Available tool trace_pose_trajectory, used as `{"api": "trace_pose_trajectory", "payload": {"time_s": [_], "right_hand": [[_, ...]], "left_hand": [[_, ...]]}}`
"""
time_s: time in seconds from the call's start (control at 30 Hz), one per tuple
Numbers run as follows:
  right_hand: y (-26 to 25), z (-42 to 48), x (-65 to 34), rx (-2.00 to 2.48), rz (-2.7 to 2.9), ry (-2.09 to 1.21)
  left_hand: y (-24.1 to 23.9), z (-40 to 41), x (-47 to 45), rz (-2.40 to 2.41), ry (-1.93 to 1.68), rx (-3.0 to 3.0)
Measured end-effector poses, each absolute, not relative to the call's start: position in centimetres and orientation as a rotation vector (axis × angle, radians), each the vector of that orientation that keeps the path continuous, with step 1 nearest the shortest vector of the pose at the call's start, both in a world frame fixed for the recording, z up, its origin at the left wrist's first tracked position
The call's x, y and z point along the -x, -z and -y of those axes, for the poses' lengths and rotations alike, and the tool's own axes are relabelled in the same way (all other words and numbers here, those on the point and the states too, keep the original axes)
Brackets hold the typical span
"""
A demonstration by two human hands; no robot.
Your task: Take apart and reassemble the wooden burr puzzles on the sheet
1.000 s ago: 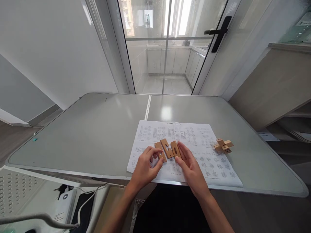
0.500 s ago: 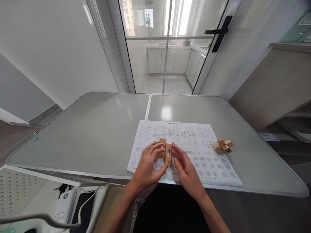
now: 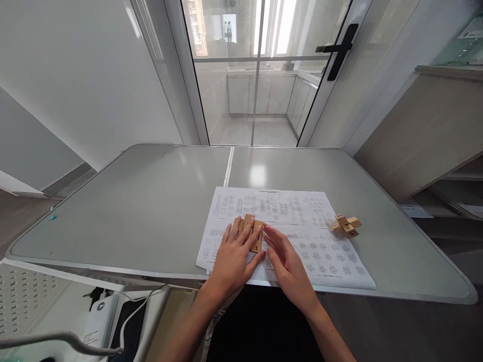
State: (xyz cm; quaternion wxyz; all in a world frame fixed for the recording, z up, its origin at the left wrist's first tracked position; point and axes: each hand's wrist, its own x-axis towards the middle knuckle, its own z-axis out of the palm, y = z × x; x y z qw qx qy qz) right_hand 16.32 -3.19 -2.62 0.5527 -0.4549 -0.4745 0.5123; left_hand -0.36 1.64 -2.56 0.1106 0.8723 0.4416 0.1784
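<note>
Flat wooden puzzle pieces (image 3: 255,230) lie stacked together on a printed instruction sheet (image 3: 302,221) near the table's front edge. My left hand (image 3: 234,256) rests on them with its fingers stretched flat, covering their left part. My right hand (image 3: 285,259) lies just to their right, fingers straight and together, its fingertips against the stack's right edge. A small assembled wooden cross puzzle (image 3: 346,225) sits at the sheet's right edge, away from both hands.
The grey folding table (image 3: 132,201) has a seam down its middle. Behind it stands a glass door with a black handle (image 3: 337,48). A wooden shelf unit (image 3: 433,130) is at the right. Cables and a white device (image 3: 98,322) lie lower left.
The three wooden pieces, spread side by side a second ago, have been pushed together into one stack. Both hands closed in toward each other and my left hand now lies flat on the pieces.
</note>
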Motion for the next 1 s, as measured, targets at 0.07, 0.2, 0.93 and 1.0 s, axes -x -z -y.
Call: {"api": "trace_pose_trajectory", "payload": {"time_s": [0.07,0.2,0.93,1.0], "right_hand": [[2.7,3.2,-16.3,1.084,1.121,-1.205],[2.7,3.3,-16.2,1.139,1.141,-1.172],[3.3,3.3,-16.3,1.230,1.288,-1.027],[3.2,3.3,-16.2,1.229,1.292,-1.019]], "left_hand": [[2.9,-1.8,0.1,-1.343,-0.529,-2.565],[3.3,-2.6,-0.2,-1.444,-0.504,-2.559],[3.2,-9.9,0.3,-1.839,-0.486,-2.502],[2.9,-9.8,0.5,-1.805,-0.555,-2.514]]}}
